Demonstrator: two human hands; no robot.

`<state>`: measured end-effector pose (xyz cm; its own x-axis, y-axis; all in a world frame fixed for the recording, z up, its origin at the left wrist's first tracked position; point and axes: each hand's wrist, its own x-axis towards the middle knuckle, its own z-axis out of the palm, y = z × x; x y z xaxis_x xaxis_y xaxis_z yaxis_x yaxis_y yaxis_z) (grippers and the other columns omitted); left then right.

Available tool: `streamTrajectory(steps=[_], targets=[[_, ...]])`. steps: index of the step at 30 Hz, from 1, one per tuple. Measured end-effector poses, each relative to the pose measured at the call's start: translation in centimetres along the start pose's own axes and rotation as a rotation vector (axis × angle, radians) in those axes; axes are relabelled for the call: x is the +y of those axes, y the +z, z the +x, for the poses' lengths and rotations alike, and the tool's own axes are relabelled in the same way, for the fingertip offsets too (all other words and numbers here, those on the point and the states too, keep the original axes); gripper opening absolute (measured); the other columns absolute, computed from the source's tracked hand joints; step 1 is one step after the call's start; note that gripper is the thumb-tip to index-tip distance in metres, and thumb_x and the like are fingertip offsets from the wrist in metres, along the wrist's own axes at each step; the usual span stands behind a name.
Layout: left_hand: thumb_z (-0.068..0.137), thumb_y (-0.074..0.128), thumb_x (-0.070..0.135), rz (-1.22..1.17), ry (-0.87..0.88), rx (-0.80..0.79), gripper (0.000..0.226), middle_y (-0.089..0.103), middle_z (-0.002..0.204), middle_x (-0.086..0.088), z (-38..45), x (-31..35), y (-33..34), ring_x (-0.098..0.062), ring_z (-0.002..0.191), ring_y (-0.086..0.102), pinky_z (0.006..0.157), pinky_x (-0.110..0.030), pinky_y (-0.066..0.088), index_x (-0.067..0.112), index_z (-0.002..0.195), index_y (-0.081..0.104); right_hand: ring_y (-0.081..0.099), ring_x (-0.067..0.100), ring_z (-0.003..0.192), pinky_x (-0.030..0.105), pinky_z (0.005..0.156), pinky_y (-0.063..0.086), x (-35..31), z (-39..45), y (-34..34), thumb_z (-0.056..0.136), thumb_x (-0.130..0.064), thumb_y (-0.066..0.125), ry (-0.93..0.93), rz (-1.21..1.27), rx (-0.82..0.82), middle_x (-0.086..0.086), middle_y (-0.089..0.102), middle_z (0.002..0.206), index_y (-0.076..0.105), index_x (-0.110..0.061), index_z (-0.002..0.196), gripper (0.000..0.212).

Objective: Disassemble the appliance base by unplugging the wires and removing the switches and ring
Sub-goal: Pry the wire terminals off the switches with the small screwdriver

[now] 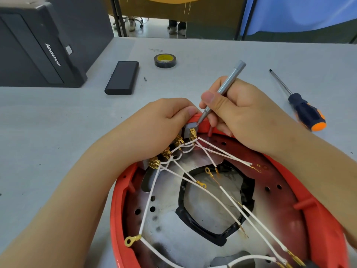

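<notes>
Red base cropped at bottom edge

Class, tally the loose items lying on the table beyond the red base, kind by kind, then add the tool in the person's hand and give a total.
Black case: 1
Tape roll: 1
Screwdriver on the table: 1
Small loose bit: 1
Grey tool in right hand: 1
Total: 5
</notes>
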<state>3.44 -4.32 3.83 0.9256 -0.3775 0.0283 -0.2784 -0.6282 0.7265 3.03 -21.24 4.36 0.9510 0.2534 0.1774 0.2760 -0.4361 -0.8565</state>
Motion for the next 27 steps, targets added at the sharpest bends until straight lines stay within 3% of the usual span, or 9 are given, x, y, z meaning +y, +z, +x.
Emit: streamTrajectory(steps=[5,11,14,17,22,27], targets=[[0.099,0.037,0.039,0.003,0.0,-0.006,0.03,0.066,0.078,-0.007,-0.13,0.23,-0.04,-0.016,0.053,0.051,0.055,-0.027,0.045,0.03,0.09,0.065,0.048,0.001,0.04,0.011,0.046,0.035,0.02,0.2,0.13,0.098,-0.03,0.049,-0.016,0.012,-0.007,-0.006,0.055,0.054,0.058,-0.019,0.082,0.021],[0.1,0.035,0.04,0.035,-0.007,-0.012,0.037,0.067,0.091,-0.011,0.01,0.21,0.01,-0.023,0.073,0.059,0.07,-0.036,0.046,0.018,0.103,0.064,0.047,-0.001,0.04,0.011,0.044,0.036,-0.02,0.16,0.37,0.097,-0.029,0.051,-0.051,0.029,0.001,-0.009,0.056,0.053,0.059,-0.027,0.079,0.02],[0.099,0.034,0.04,0.038,-0.001,-0.003,0.039,0.066,0.083,-0.009,0.06,0.09,-0.06,-0.013,0.059,0.054,0.061,-0.029,0.046,0.014,0.104,0.063,0.049,-0.002,0.043,0.01,0.045,0.035,-0.09,0.09,0.49,0.098,-0.029,0.05,-0.076,0.007,0.007,-0.015,0.056,0.053,0.057,-0.03,0.079,0.02],[0.099,0.037,0.039,0.009,0.002,0.008,0.033,0.053,0.061,0.004,0.06,0.0,-0.11,-0.001,0.045,0.044,0.043,-0.015,0.037,0.022,0.091,0.064,0.049,-0.001,0.042,0.009,0.044,0.035,-0.05,0.05,0.4,0.098,-0.03,0.049,-0.059,0.029,0.013,-0.013,0.056,0.053,0.058,-0.028,0.078,0.021],[0.1,0.037,0.039,0.004,0.01,-0.006,0.031,0.054,0.063,0.002,0.0,0.01,-0.09,-0.001,0.046,0.043,0.045,-0.017,0.037,0.028,0.086,0.062,0.048,-0.001,0.042,0.009,0.044,0.035,0.08,-0.04,0.47,0.093,-0.036,0.048,-0.045,0.072,0.002,-0.011,0.056,0.054,0.059,-0.03,0.076,0.021],[0.1,0.036,0.039,0.007,0.006,-0.013,0.033,0.066,0.086,-0.009,-0.09,0.22,-0.11,-0.015,0.062,0.055,0.064,-0.028,0.046,0.024,0.094,0.064,0.049,0.001,0.041,0.008,0.043,0.034,0.02,0.05,0.4,0.094,-0.036,0.048,-0.049,0.06,-0.002,-0.007,0.054,0.054,0.058,-0.027,0.079,0.02]])
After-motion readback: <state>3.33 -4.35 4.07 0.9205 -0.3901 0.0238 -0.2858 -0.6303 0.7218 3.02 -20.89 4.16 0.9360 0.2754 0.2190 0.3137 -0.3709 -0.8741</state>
